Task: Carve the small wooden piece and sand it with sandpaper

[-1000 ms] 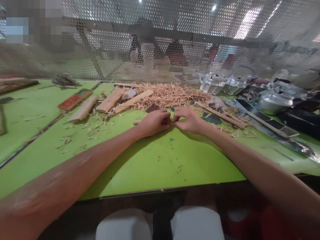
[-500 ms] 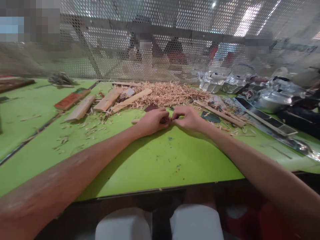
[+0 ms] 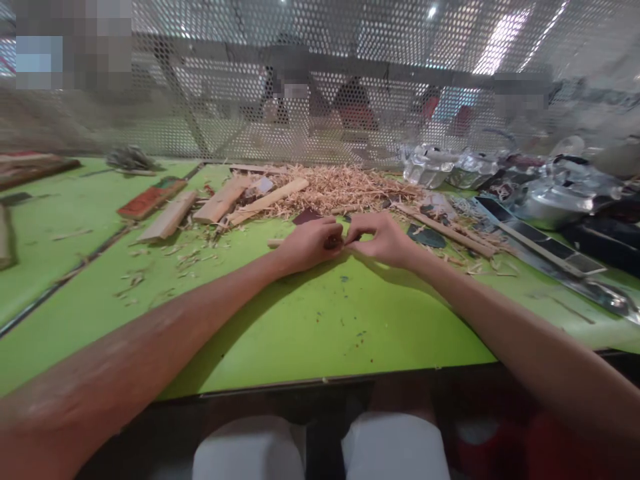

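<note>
Stick (image 3: 275,244) pokes out from the left hand (image 3: 310,245), whose fingers curl, apparently around it; the right hand (image 3: 391,240) pinches thumb to forefinger just beside, on what cannot be told. Shavings (image 3: 345,187) lie heaped beyond; work seems under way, what is left unclear.

Can see only one end of a stick (image 3: 274,244) behind the left hand (image 3: 311,245). Cannot make out anything at the fingertips of the right hand (image 3: 384,239). Can barely discern people (image 3: 356,112) through the mesh (image 3: 225,130).
</note>
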The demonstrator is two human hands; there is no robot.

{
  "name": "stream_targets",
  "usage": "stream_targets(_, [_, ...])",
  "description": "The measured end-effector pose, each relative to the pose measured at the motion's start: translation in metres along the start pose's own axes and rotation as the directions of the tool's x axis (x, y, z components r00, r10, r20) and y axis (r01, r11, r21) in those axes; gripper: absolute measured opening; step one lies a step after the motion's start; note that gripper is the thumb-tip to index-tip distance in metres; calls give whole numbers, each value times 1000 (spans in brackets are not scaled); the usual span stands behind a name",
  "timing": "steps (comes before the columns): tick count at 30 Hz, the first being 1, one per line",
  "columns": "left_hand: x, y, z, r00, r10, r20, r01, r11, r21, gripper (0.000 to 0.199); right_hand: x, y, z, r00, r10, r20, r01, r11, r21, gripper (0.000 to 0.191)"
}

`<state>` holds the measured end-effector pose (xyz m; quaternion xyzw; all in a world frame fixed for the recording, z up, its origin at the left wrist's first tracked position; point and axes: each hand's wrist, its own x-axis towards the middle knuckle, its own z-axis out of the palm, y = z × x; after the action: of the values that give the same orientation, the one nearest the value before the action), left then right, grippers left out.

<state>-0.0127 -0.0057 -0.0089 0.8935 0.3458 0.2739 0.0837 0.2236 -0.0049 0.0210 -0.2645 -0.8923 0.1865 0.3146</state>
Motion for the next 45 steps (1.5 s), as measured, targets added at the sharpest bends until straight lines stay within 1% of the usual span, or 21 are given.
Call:
stream_targets(4, [0, 0, 0, 1000, -2, -13, 3, 1000, 25, 20, 0, 2, -1, 999, 39, 1, -39, 999, -6, 14])
stream_targets(9, [0, -2, 2, 1000, 3, -5, -3, 1000, 12, 20, 0, 3, -1, 997, 72, 10, -73, 995, 64, 12])
stream_targets(11, [0, -2, 2, 1000, 0, -9, 0, 1000, 20, 20, 0, 3, -1, 997, 83, 8, -83, 996, 35, 11])
stream_targets(14, [-1, -2, 2, 1000, 6, -19, -6, 1000, 27, 21, 0, 2, 0, 998, 61, 11, -60, 998, -22, 14])
stream_targets(18, [-1, -3, 3, 1000, 23, -18, -23, 1000, 6, 21, 0, -1, 0, 1000, -3, 28, 3, 1000, 8, 16])
stream_targets(23, [-1, -6, 5, 999, 23, -23, -22, 1000, 11, 16, 1, -4, 3, 1000, -23, 6, 24, 995, -96, 20])
stream_targets(26, [0, -6, 4, 1000, 15, -13, -15, 1000, 3, 18, 1, -2, 3, 1000, -22, 19, 23, 998, -50, 21])
stream_targets(29, [0, -4, 2, 1000, 5, -3, -5, 1000, 3, 21, 0, 3, 2, 1000, -10, 29, 10, 1000, 14, 16])
stream_targets(34, [0, -1, 1, 1000, -2, -19, 2, 1000, 21, 22, 0, 8, 4, 1000, -5, -28, 3, 999, -50, 17])
stream_targets(39, [0, -1, 0, 1000, 5, -4, -5, 1000, 2, 19, -1, 4, 2, 999, 35, 18, -35, 998, 51, 13])
stream_targets(43, [0, -2, 1, 1000, 0, -7, 0, 1000, 27, 18, -1, 5, 4, 996, 83, -9, -84, 994, -65, 18])
stream_targets(45, [-1, -3, 2, 1000, 0, -11, 0, 1000, 27, 17, -1, 5, 5, 996, 88, -12, -89, 990, -113, 21])
